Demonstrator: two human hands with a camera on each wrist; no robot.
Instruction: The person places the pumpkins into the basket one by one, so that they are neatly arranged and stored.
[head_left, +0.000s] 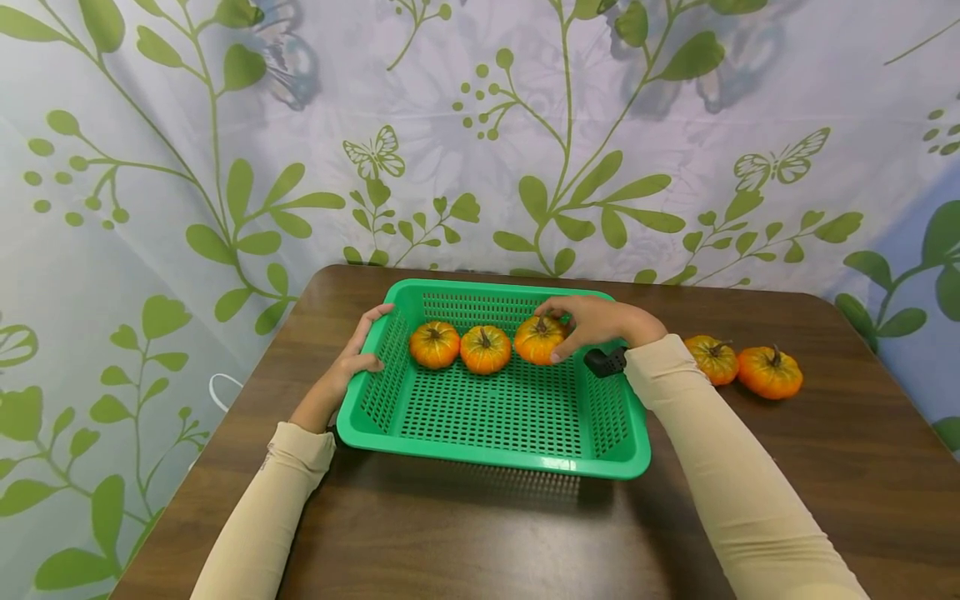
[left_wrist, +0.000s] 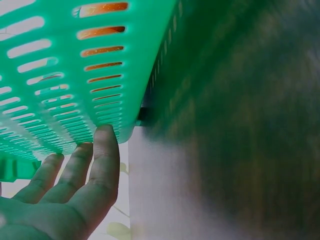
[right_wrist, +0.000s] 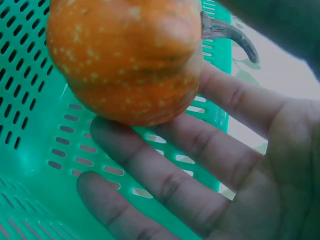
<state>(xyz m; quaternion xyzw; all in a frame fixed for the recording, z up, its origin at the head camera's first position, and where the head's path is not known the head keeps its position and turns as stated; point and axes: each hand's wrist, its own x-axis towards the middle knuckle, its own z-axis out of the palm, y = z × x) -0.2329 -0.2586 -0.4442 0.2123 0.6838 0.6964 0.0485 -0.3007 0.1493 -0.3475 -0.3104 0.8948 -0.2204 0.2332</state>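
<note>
A green plastic basket [head_left: 480,460] with slotted walls sits on the table. My left hand [head_left: 345,367] grips its left rim, thumb over the inner side; in the left wrist view the fingers [left_wrist: 104,165] touch the outside of the slotted wall. Inside the basket, my right hand [head_left: 606,320] holds a small orange pumpkin [head_left: 534,343] between thumb and fingers, near the far wall. The right wrist view shows this pumpkin [right_wrist: 125,60] with its curved stem. To its left in the basket sit two more pumpkins, one at far left [head_left: 433,345] and one beside it [head_left: 485,350].
Right of the basket, two more pumpkins, a nearer one [head_left: 770,372] and one partly behind my right sleeve [head_left: 711,360], rest on the brown wooden table [head_left: 480,542]. A leaf-patterned curtain [head_left: 450,125] hangs behind. A white cable [head_left: 217,392] shows at the left edge.
</note>
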